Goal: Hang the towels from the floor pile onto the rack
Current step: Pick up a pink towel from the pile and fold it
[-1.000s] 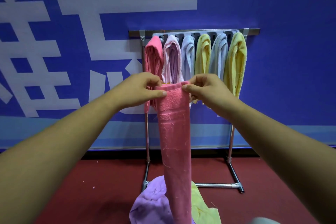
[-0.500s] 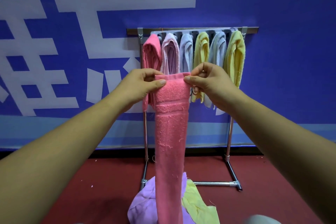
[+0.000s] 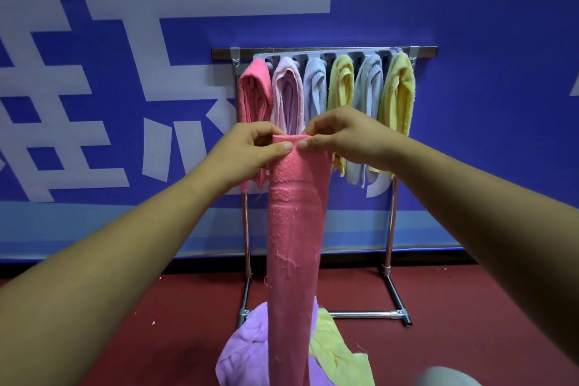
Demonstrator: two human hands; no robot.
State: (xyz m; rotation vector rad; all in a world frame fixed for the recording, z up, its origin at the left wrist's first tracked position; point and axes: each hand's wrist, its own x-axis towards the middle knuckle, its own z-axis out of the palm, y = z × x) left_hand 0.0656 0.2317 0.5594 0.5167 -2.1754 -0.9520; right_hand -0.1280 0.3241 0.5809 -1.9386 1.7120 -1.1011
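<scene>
A long pink towel (image 3: 294, 244) hangs straight down in front of me, folded narrow. My left hand (image 3: 247, 150) and my right hand (image 3: 344, 135) both pinch its top edge, thumbs almost touching at the middle. Behind it stands a metal towel rack (image 3: 391, 229) against the blue wall, with several folded towels over its top bar: pink (image 3: 254, 94), lilac (image 3: 287, 94), pale blue, yellow (image 3: 341, 84), grey-blue and yellow. On the red floor below lies the pile: a purple towel (image 3: 244, 351) and a yellow towel (image 3: 335, 351), partly hidden by the pink one.
The rack's base bar (image 3: 363, 313) and feet sit on the red floor (image 3: 470, 323) close to the pile. A blue wall (image 3: 470, 9) with large white shapes is right behind the rack. A grey rounded object (image 3: 445, 378) shows at the bottom right edge.
Both hands slid together along the pink towel's top edge, narrowing the fold, until the thumbs nearly meet. The towel still hangs down over the pile.
</scene>
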